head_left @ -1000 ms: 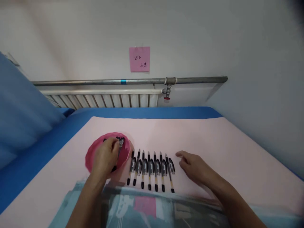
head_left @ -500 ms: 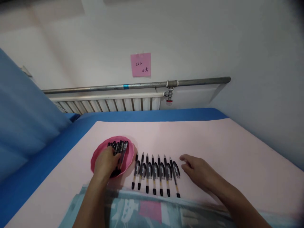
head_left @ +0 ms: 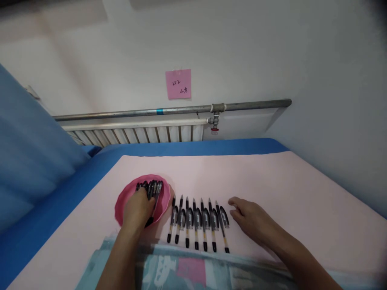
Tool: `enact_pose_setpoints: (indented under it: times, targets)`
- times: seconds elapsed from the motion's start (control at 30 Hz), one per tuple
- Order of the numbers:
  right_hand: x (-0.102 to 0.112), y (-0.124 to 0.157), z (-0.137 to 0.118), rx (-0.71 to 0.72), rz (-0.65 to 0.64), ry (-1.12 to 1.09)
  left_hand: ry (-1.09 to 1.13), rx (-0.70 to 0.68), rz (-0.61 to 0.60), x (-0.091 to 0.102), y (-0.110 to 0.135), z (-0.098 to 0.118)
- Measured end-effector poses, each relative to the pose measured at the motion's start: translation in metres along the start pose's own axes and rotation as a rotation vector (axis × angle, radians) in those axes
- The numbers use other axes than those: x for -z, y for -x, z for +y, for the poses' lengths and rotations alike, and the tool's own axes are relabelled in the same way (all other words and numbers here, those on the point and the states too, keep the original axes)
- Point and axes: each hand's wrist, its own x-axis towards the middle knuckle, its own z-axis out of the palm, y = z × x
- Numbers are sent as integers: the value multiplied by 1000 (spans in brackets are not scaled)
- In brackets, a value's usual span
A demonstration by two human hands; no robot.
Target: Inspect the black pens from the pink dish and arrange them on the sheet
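Note:
My left hand (head_left: 137, 210) reaches into a pink scalloped dish (head_left: 119, 205) at the left. Its fingers are closed around capped black pens (head_left: 158, 189); how many they grip is hidden. To the right of the dish, several uncapped pens (head_left: 196, 233) lie in a row on the pink cloth, tips pointing away from me. Clear-and-black pen caps (head_left: 206, 218) lie among them, some over the barrels. Just right of the rightmost cap (head_left: 224, 216), my right hand (head_left: 249, 215) hovers or rests with loosely curled fingers, thumb and index apart, holding nothing visible.
A pink cloth (head_left: 256, 173) covers the blue-edged table (head_left: 193, 147). Patterned blue fabric (head_left: 169, 270) lies along the near edge. A blue curtain (head_left: 30, 157) hangs at the left. Behind are a radiator (head_left: 145, 134), a metal pipe (head_left: 127, 114) and a pink note (head_left: 178, 84) on the wall.
My left hand has shifted slightly within the dish, and the pens under it have moved a little. My right hand stays beside the row.

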Motion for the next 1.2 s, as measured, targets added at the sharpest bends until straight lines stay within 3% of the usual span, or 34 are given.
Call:
enact_pose_setpoints:
  times: [0.33, 0.4, 0.47, 0.57, 0.67, 0.73, 0.83, 0.9, 1.0, 1.2]
  targets:
    - [0, 0, -2, -4, 20, -32, 60, 23, 67, 6, 1, -2]
    - [2, 1, -8, 4, 68, -39, 213, 1, 122, 7, 5, 2]
    - [6, 2, -15, 19, 159, -104, 534, -84, 120, 3, 14, 14]
    - [7, 6, -31, 64, 280, -376, 1095, -186, -137, -11, 37, 45]
    - [-3, 13, -50, 42, 258, -734, 1402, -154, -505, -24, 66, 76]
    - [-13, 17, -61, 34, 239, -909, 1501, -118, -626, -30, 83, 90]
    - [-26, 23, -75, 37, 243, -1076, 1589, -60, -703, -36, 103, 102]
    - [-31, 24, -80, 0, 259, -1198, 1603, -31, -703, -40, 111, 105]
    - [-36, 24, -84, -80, 273, -1332, 1577, 12, -606, -44, 119, 109]
    - [-43, 20, -87, -84, 355, -1265, 1459, 27, -458, -49, 123, 111]
